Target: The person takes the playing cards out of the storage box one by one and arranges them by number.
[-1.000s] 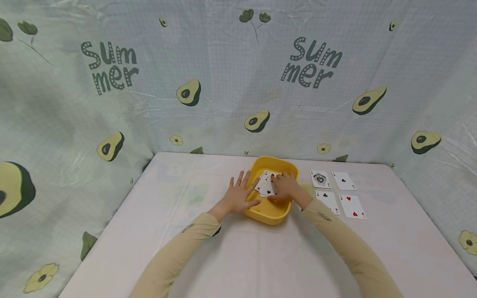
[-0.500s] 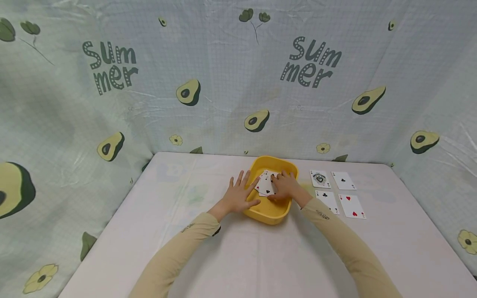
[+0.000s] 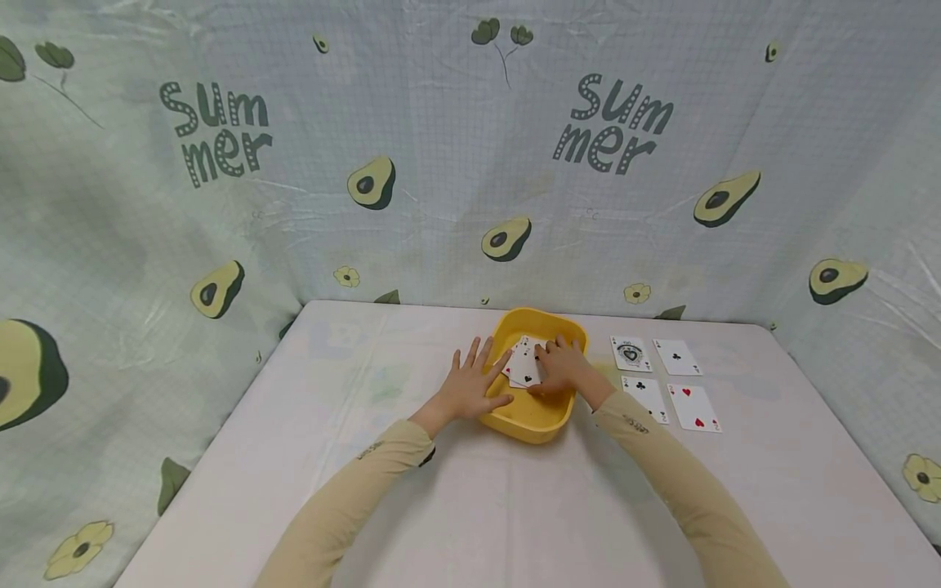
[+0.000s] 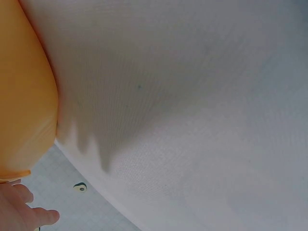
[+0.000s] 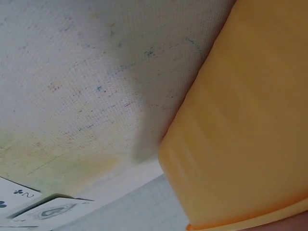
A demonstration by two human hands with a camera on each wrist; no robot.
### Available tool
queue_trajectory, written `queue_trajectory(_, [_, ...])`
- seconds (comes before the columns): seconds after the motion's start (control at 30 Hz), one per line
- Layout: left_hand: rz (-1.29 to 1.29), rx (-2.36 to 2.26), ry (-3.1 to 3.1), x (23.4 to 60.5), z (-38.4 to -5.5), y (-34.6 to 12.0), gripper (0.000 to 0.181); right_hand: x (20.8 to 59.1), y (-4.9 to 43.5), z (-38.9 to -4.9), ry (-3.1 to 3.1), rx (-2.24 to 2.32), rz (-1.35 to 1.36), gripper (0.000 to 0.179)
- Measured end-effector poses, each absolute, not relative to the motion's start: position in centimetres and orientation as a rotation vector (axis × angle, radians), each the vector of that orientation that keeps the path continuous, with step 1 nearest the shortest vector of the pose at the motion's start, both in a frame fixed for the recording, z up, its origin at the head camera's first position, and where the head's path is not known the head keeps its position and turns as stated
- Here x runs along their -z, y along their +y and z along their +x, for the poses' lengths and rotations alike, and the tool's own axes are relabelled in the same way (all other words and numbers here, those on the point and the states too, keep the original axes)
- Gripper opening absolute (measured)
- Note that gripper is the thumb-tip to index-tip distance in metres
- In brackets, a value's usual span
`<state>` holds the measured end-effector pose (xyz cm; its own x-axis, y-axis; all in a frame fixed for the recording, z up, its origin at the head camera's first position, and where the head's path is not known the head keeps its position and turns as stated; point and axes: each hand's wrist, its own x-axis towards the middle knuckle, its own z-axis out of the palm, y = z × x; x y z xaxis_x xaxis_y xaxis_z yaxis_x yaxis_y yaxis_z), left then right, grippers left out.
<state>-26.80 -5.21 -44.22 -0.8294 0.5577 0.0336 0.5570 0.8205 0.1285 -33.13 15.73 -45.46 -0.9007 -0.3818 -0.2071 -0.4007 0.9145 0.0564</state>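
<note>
A yellow plastic basin (image 3: 540,425) stands at the far middle of the table, with several playing cards (image 3: 524,369) lying face up and overlapping inside. My left hand (image 3: 465,392) is spread flat over the basin's left rim, fingers straight and apart. Its fingertips show beside the basin wall (image 4: 24,96) in the left wrist view. Reaching over the right rim, my right hand (image 3: 564,367) has its fingertips and thumb at the right edge of the cards. The right wrist view shows mostly the basin's outer side (image 5: 240,120), which hides those fingers.
To the right of the basin several cards lie face up in two rows, among them a two of hearts (image 3: 695,407), a two of clubs (image 3: 645,398) and an ornate ace (image 3: 631,354). A printed curtain (image 3: 441,122) hangs behind the white-covered table (image 3: 507,506).
</note>
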Motion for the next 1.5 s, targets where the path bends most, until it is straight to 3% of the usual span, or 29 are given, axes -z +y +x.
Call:
queue_trajectory(0.23, [0.914, -0.258, 2.977, 44.3, -26.7, -5.2, 0.073, 44.3, 15.5, -31.8, 2.934, -0.164, -0.614, 0.09])
queue_trajectory(1.5, [0.9, -0.238, 2.991, 44.4, -26.9, -5.1, 0.073, 41.5, 16.6, -27.8, 3.092, -0.068, -0.715, 0.089])
